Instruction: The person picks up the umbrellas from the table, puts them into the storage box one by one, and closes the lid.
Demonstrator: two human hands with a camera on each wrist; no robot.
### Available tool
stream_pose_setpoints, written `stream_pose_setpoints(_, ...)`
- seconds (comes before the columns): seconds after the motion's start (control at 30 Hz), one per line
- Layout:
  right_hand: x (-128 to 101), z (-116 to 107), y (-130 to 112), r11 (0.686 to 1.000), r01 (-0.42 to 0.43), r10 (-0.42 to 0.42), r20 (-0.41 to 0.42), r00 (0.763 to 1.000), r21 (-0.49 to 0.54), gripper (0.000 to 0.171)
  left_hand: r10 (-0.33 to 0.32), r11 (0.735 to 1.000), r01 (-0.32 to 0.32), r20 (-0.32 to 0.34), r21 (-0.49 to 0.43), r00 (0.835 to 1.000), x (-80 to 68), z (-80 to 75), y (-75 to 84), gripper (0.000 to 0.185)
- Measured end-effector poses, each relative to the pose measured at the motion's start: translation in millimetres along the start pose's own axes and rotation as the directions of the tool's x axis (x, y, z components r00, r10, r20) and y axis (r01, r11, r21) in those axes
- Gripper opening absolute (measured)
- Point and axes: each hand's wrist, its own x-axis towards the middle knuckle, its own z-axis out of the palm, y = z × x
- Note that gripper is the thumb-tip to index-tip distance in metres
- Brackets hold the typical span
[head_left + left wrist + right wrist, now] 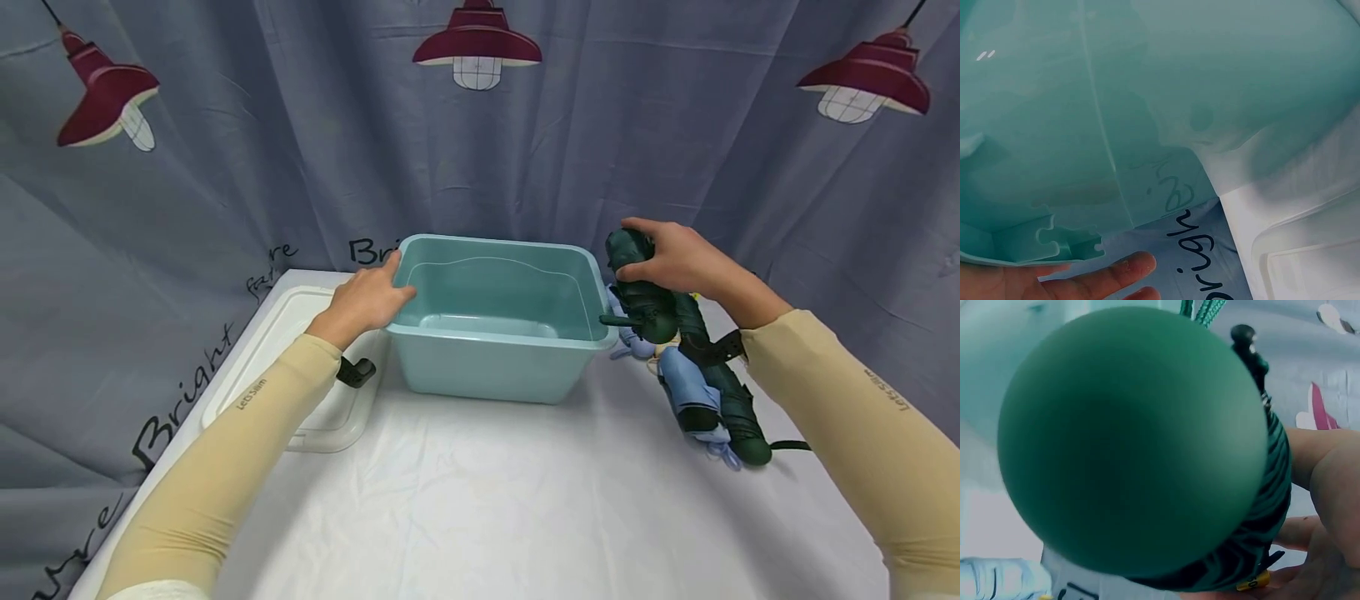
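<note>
the curtain (225,217) carries black script reading "bright" and "future", partly hidden. each beige sleeve (247,417) bears a small "let's slim" mark near the wrist.

A white tablecloth (487,500) is spread over the table. A clear plastic lid (300,367) is laid flat at the table's left edge. A light blue folded umbrella (693,396) and a second dark green folded umbrella (738,408) are seen lying side by side on the right of the cloth. A grey-blue curtain (300,150) is hung behind, printed with dark red lamps (477,52) and black script lettering (187,392).
</note>
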Motion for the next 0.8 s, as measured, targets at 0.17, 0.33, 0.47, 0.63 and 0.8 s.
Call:
stream_pose_setpoints(0.17,11.3,-1.8,-17.9,0.999,0.04,-0.04,0.017,0.999,0.021,0.091,-0.009,1.0,0.009,0.0,0.003,1.0,-0.2,-0.3,-0.2,0.081)
stream_pose_setpoints(0.33,22.8,-0.9,-33.7,0.997,0.048,-0.05,0.041,0.998,0.053,0.091,-0.006,1.0,0.006,0.002,0.0,1.0,1.1,-0.5,0.5,0.081)
stream_pose_setpoints(0.47,33.3,2.2,-45.2,0.995,0.061,-0.065,0.046,0.997,0.075,0.089,-0.004,1.0,0.004,-0.001,0.009,1.0,0.3,-1.9,2.1,0.081)
stream_pose_setpoints(0.63,47.8,9.4,-59.0,0.988,0.081,-0.091,0.075,0.993,0.131,0.087,-0.01,1.0,0.01,-0.004,0.013,1.0,-1.6,-2.3,2.8,0.081)
stream_pose_setpoints(0.8,61.7,19.5,-73.9,0.983,0.085,-0.103,0.107,0.989,0.162,0.085,-0.016,1.0,0.016,0.0,0.018,1.0,-3.6,-1.2,3.9,0.081)
